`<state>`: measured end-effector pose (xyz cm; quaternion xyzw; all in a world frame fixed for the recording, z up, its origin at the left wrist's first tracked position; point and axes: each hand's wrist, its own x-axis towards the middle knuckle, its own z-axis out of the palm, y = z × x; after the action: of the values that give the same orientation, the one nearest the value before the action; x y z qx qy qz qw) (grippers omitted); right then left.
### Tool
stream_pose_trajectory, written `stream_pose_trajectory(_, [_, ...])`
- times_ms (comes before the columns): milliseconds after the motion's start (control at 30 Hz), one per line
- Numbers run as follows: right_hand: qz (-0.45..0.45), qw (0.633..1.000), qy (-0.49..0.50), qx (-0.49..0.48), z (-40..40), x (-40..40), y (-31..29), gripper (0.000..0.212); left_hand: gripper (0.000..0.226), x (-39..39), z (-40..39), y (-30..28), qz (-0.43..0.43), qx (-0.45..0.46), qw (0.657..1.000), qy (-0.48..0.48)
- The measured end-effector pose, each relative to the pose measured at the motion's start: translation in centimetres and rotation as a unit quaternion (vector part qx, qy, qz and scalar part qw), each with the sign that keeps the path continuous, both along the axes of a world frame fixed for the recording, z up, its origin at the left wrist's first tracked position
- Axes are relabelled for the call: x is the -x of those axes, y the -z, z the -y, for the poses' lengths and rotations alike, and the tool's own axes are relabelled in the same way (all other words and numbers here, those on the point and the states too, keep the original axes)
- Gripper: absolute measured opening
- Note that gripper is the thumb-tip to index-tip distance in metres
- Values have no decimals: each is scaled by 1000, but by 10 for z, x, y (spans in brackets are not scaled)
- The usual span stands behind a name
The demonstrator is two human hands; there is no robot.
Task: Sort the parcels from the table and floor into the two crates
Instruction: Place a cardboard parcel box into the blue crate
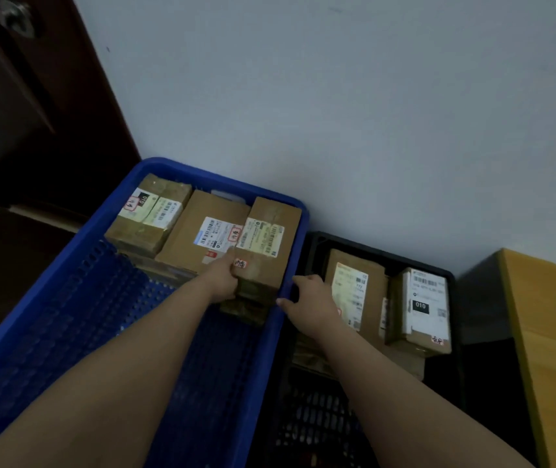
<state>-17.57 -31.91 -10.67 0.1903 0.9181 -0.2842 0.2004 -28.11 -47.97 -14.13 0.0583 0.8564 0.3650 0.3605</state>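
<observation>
Parcels fill the far ends of two crates set side by side against the wall. The blue crate on the left holds three brown boxes in a row. The left hand grips the near end of the rightmost box, thumb on top and fingers curled under it. The right hand reaches over the blue crate's right rim, thumb stretched out; its fingers are bent downward, and whether they hold anything cannot be told. The black crate on the right holds a brown labelled box and a white-labelled box marked 010. A wooden counter stands at the far right.
</observation>
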Motion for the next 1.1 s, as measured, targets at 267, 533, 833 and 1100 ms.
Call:
stream_pose_trajectory(267, [-8,999,0,-44,-3,-46,-61,50,62,-38,4,-75,-111,164,965,175])
stream_pose_trajectory(533, [-57,995,45,-73,-18,-112,-138,45,38,-103,-19,-164,-332,104,919,184])
stream_pose_trajectory(833, [-55,977,151,-142,-89,-237,-186,39,31,-203,-113,-200,-404,110,827,376])
stream_pose_trajectory(1100, [-49,955,227,-184,-190,-428,-214,42,28,-367,-263,-235,-466,66,734,490])
